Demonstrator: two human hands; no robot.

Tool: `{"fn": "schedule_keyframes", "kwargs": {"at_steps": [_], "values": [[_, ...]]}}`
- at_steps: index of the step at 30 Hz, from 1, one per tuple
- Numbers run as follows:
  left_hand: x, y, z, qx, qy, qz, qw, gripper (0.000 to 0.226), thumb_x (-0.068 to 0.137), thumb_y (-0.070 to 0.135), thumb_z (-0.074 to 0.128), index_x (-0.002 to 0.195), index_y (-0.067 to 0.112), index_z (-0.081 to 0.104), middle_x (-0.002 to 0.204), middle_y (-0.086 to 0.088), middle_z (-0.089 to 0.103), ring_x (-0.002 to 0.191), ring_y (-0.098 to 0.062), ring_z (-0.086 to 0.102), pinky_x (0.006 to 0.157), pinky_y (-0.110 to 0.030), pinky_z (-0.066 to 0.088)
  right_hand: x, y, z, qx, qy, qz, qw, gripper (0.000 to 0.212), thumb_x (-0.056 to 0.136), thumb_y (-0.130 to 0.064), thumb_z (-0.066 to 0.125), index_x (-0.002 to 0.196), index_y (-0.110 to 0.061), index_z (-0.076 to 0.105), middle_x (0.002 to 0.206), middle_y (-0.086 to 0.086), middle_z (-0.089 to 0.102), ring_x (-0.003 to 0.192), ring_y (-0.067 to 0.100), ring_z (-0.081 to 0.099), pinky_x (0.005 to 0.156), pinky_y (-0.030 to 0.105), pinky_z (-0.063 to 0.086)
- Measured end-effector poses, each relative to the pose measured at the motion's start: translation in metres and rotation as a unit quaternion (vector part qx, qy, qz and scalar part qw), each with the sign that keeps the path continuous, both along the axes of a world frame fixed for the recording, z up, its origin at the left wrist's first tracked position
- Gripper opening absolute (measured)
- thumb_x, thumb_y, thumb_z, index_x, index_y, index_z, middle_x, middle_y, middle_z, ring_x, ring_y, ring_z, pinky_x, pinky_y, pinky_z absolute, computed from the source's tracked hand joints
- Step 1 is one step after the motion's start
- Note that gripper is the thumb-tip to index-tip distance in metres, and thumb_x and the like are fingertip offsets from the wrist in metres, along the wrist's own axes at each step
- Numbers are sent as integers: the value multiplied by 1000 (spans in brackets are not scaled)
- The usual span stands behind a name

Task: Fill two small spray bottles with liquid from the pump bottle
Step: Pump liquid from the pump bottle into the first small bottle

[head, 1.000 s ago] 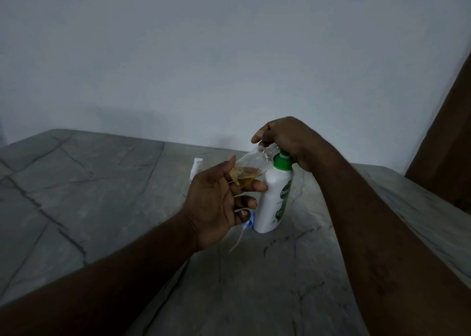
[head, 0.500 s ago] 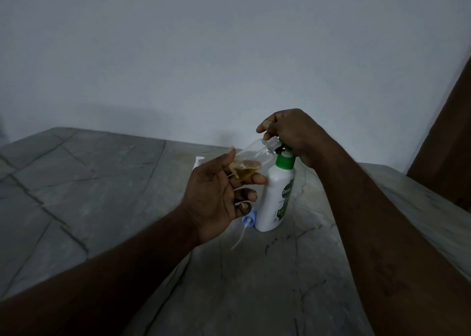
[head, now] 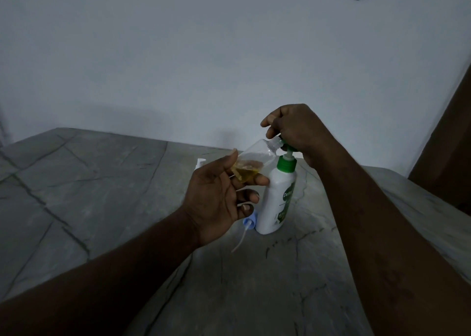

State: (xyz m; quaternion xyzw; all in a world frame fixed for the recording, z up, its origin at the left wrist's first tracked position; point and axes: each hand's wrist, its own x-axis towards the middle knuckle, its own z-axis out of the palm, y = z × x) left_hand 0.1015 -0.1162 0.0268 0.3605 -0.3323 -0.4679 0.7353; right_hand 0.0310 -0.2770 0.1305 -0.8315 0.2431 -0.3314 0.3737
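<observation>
While your left hand (head: 216,198) fingers clamp the tilted spray bottle (head: 254,161), barely a quarter full, your right hand (head: 295,129) fingers grip the pump bottle (head: 279,200) head; the second bottle remains.

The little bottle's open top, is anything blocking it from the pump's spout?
Nothing visible blocks it. The left hand tilts the small clear bottle so its mouth meets the spout of the pump bottle, right under the right hand on the pump head. The fingers hide the exact join.
</observation>
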Motion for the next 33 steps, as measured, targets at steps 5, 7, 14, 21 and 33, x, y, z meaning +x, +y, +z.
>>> {"fn": "schedule_keyframes", "kwargs": {"at_steps": [5, 7, 14, 21, 33], "values": [[1, 0, -2, 6, -5, 3, 1000, 52, 94, 47, 46, 120, 7, 65, 94, -12, 70, 67, -20, 57, 57, -29, 41, 1, -2, -5, 11, 51, 20, 998, 26, 97, -3, 49, 95, -8, 74, 81, 2, 70, 63, 9, 64, 45, 15, 46], [2, -1, -4, 15, -3, 9, 1000, 51, 93, 47, 47, 118, 7, 67, 93, -12, 70, 66, -21, 57, 58, -29, 40, 2, -4, -9, 29, 71, 29, 997, 27, 93, -2, 50, 90, -12, 75, 89, 5, 73, 75, 18, 67, 61, 25, 54], [3, -2, -6, 31, -6, 25, 999, 52, 90, 47, 50, 117, 7, 69, 94, -12, 70, 66, -21, 57, 61, -31, 38, 7, -8, -14, 38, 68, 42, 996, 27, 94, -3, 53, 85, -14, 75, 83, 4, 73, 75, 19, 67, 62, 25, 52], [-1, -1, -2, 2, -4, -1, 1000, 49, 92, 45, 46, 117, 9, 69, 95, -12, 71, 66, -19, 57, 60, -31, 37, 1, -7, -4, 0, -9, 50, 999, 25, 100, -14, 52, 93, -15, 76, 72, -1, 69, 64, 13, 59, 54, 24, 45], [0, -3, -6, 28, -7, 20, 999, 49, 88, 46, 53, 112, 8, 71, 93, -13, 71, 64, -21, 57, 61, -32, 33, 7, -15, -17, 113, 54, 76, 989, 16, 94, -3, 61, 104, -6, 74, 81, 6, 72, 71, 16, 64, 57, 25, 51]]}}
